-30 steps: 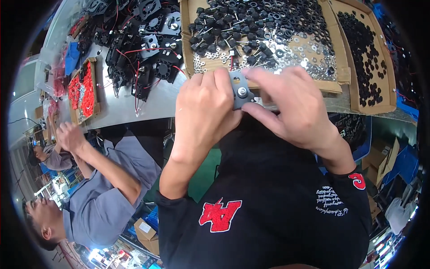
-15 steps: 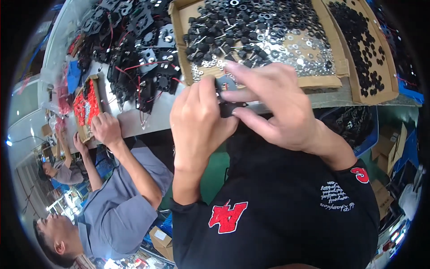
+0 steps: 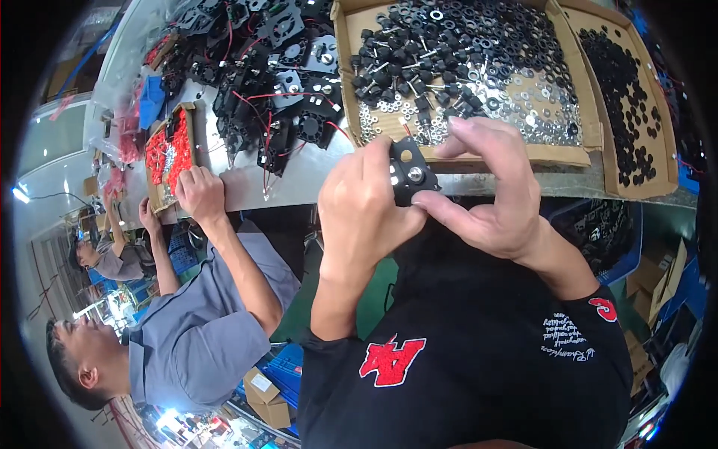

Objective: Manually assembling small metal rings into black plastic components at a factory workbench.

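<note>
My left hand (image 3: 364,203) is closed around the edge of a black bracket (image 3: 412,173), a flat plate with a round hole and shiny metal fittings. A short red wire stands at its top edge. On the other side, my right hand (image 3: 499,191) curves with thumb and fingers apart. Its thumb tip meets or nearly meets the bracket's lower corner, while the fingers stand off it. Just beyond, a cardboard tray (image 3: 516,159) holds black-headed screws (image 3: 400,63), dark rings and silver washers (image 3: 527,120).
Black fan assemblies (image 3: 295,105) with red wires are piled left of the tray. Another cardboard tray (image 3: 666,183) at right holds small black discs. A co-worker in grey (image 3: 202,329) sits at left, hands at a box of red parts (image 3: 176,150). A blue crate (image 3: 624,258) stands below the table edge.
My right hand has drawn back from the bracket and its fingers have spread from it. The bracket is turned, showing more of its face. The whole view has shifted slightly.
</note>
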A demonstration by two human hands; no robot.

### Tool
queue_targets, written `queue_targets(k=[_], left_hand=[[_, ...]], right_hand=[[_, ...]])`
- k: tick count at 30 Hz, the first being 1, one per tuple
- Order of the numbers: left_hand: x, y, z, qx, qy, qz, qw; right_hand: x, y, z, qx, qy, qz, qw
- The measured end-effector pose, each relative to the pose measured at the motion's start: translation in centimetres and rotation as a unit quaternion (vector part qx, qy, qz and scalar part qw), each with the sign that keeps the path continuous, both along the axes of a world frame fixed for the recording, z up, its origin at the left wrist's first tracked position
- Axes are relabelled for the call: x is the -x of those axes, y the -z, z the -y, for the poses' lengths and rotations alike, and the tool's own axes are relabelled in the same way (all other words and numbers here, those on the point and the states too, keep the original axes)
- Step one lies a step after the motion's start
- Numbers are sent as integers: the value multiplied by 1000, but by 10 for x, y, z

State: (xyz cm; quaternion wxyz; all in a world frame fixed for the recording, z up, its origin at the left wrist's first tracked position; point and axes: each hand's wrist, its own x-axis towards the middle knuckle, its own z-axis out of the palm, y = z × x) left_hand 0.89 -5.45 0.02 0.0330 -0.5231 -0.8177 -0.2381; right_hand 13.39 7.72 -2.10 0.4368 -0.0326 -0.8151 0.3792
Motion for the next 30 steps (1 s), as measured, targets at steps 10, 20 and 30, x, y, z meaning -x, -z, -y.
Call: queue_targets(k=[10, 20, 30], left_hand=[[86, -53, -15, 5, -144, -44, 989], [220, -31, -29, 5, -182, -230, 956], [26, 63, -8, -110, -194, -168, 960]], right_hand=[[-25, 9, -7, 100, 29, 47, 994], [-83, -1, -44, -54, 153, 50, 985], [-201, -81, -283, -208, 559, 451, 664]])
